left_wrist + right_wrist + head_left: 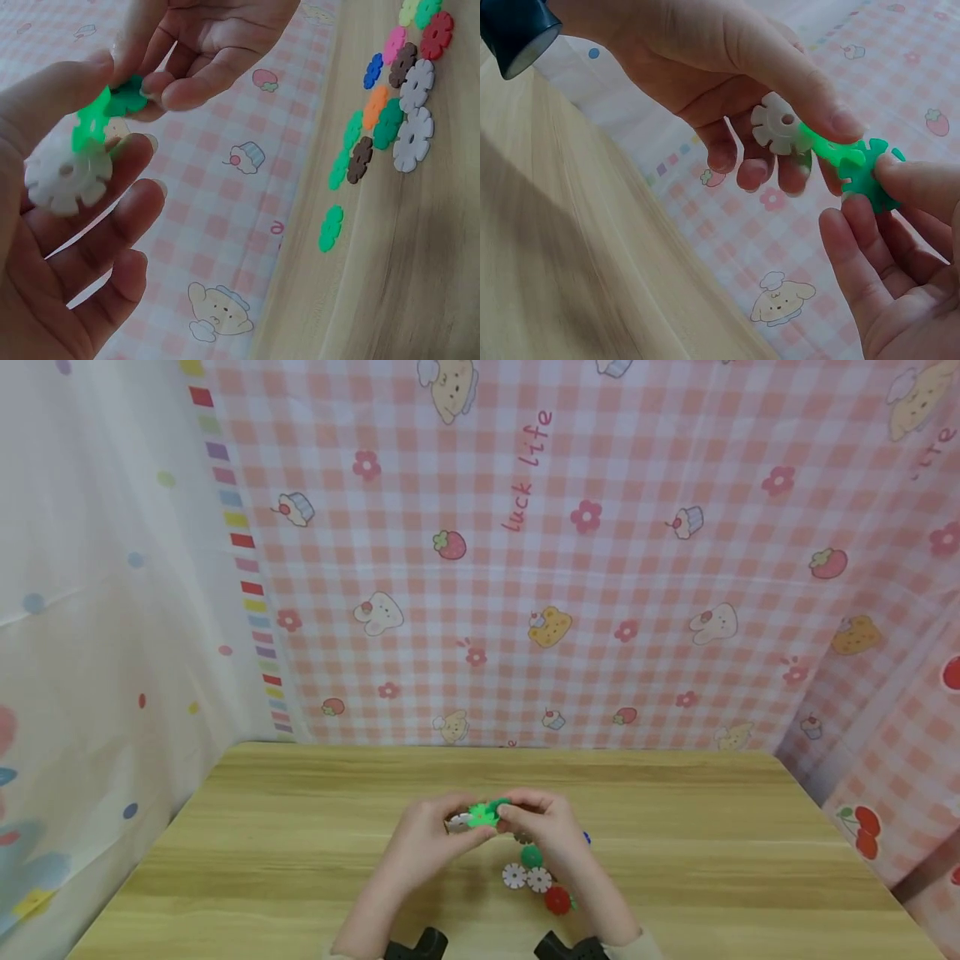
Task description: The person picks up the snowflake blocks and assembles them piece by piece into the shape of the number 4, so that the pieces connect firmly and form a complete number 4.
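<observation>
My left hand pinches a bright green notched plastic snowflake disc between thumb and fingers. A white notched disc is joined to the bright green one and sits beside the palm. Between its thumb and fingertips, my right hand grips a darker green disc. Edge to edge, the two green discs meet at an angle; how deep their slots interlock I cannot tell. Both hands are close together above the table.
Loose discs lie on the wooden table under and near the right hand, among them a red disc, a green disc, white discs, brown, orange, blue and pink ones. A checked cloth hangs behind the table.
</observation>
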Motion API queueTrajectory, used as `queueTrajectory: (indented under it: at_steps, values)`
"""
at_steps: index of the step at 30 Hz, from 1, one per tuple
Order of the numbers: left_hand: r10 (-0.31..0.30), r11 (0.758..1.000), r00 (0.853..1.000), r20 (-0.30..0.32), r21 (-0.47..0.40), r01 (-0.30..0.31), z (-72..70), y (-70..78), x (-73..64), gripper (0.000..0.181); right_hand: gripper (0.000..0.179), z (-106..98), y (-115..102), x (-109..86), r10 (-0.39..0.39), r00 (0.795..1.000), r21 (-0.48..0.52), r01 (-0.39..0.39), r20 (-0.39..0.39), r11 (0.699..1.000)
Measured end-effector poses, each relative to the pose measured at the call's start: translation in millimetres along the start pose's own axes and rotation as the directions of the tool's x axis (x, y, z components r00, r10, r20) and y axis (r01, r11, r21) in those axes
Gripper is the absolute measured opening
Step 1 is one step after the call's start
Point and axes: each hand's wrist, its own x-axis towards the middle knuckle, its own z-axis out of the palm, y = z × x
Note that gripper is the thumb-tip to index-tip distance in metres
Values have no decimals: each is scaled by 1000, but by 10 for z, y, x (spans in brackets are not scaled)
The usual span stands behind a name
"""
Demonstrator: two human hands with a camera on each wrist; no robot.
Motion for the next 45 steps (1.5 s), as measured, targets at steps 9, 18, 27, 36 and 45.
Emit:
queueTrajectory:
  at_steps: [9, 18, 27, 36, 45]
  values:
    - [-18, 999, 1000, -6, 48, 18, -13, -29, -5, 35, 39, -108, 25, 32, -37, 996, -178, 52, 84, 983]
    - [-18, 996, 999, -41, 87, 21, -57, -36, -11, 37, 25, -311, 221, 22, 96, 964, -681, 103, 249, 725]
    - [-36, 996, 998, -51, 85, 40, -64, -19, -4, 38, 40, -327, 285, 4, 181, 934, -788, 145, 309, 599]
    - [-40, 994, 997, -61, 95, 46, -69, -19, -4, 37, 32, -306, 330, 20, 140, 940, -829, 197, 312, 523]
    - [-25, 996, 998, -58, 84, 30, -59, -28, -16, 35, 29, -282, 352, 23, 129, 944, -831, 195, 303, 521]
